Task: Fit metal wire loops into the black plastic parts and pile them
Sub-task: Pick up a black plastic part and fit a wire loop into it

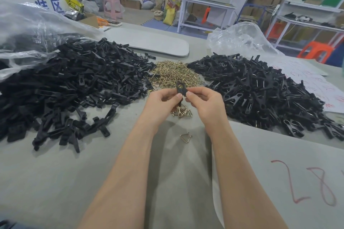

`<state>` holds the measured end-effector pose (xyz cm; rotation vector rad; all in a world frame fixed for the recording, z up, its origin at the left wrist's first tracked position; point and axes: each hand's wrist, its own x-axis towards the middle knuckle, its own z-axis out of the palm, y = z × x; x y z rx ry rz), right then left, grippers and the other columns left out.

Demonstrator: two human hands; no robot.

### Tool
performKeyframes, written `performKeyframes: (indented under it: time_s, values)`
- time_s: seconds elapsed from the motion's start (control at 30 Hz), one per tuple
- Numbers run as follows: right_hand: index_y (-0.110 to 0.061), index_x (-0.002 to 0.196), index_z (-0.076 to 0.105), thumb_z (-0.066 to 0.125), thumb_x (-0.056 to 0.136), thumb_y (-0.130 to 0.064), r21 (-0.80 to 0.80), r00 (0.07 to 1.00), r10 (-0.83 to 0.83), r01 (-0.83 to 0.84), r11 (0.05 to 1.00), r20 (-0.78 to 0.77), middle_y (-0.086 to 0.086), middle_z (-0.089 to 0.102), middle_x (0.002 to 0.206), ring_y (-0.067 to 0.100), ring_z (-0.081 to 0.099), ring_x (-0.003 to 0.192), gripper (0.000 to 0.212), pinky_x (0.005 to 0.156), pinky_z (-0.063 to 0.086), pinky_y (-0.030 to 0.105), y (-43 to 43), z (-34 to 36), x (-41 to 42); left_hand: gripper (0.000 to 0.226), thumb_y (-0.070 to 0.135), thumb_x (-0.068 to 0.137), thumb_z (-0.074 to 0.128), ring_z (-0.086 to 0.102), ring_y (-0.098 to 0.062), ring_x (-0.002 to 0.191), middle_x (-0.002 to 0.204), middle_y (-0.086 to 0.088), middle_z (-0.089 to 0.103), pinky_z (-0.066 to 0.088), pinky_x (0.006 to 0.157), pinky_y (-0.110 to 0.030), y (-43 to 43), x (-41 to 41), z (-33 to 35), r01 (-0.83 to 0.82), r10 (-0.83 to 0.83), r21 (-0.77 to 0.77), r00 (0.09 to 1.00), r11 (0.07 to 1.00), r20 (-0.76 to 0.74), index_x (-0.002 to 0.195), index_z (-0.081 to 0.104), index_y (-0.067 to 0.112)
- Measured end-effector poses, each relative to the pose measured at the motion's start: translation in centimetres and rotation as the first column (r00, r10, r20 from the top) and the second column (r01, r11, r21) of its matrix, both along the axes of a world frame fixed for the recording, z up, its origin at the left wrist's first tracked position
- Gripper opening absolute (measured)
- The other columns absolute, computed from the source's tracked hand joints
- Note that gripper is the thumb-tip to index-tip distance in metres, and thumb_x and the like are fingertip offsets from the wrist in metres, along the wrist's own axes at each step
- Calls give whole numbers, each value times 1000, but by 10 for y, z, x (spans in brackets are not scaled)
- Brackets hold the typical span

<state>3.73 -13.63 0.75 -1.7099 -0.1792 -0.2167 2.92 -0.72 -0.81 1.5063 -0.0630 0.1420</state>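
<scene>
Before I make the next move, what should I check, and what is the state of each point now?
1. Part gripped: ok, the left hand and right hand both pinch it.
2. Wire seated in the part: cannot tell, the fingers hide it.
3. Loop heap within reach: ok, it lies just behind the hands.
4. Fitted pile at the right, open to receive: ok.
5. Stray loop gathered: not ok, it lies alone between the forearms.

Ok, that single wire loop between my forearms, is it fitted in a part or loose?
Loose. The wire loop lies alone on the table, touching nothing else.
</scene>
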Motion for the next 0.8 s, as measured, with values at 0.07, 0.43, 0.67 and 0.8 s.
performKeyframes:
  time_s: [0.07, 0.43, 0.67, 0.8]
  values:
    - [-23, 85, 67, 63, 87, -6, 3, 1000, 10, -10, 1000, -11, -4, 69, 76, 1, 65, 68, 17, 64, 47, 10, 0, 0, 0, 16, 11, 93, 59, 60, -1, 64, 67, 11, 68, 53, 73, -22, 0, -1, 2, 2, -3, -38, 1000, 999, -22, 88, 69, 22]
    - [-8, 90, 63, 54, 93, -7, 469, 923, 279, -130, 873, -263, 3, 69, 69, 7, 59, 55, 9, 58, 50, 17, 0, 6, -2, 4, 19, 91, 61, 60, -6, 72, 61, 11, 64, 49, 73, -20, 6, -2, 8, 127, -156, -258, 983, 958, -96, 92, 64, 17]
    - [-17, 118, 60, 66, 85, -38, -597, 989, -139, 79, 798, -55, 3, 62, 108, 18, 58, 96, 40, 87, 44, 31, 2, -17, 5, 6, 6, 89, 61, 66, -13, 78, 80, -10, 67, 57, 64, -17, 15, 2, 14, -208, -10, -766, 963, 609, -269, 86, 61, 0]
    - [-19, 118, 63, 62, 88, -32, -788, 998, -53, -2, 616, -44, 8, 53, 116, 26, 53, 107, 33, 93, 41, 31, 18, -32, 6, 11, 17, 89, 64, 56, -12, 74, 79, -5, 57, 51, 73, -21, 20, 1, 12, -307, -20, -823, 933, 479, -359, 92, 59, 7]
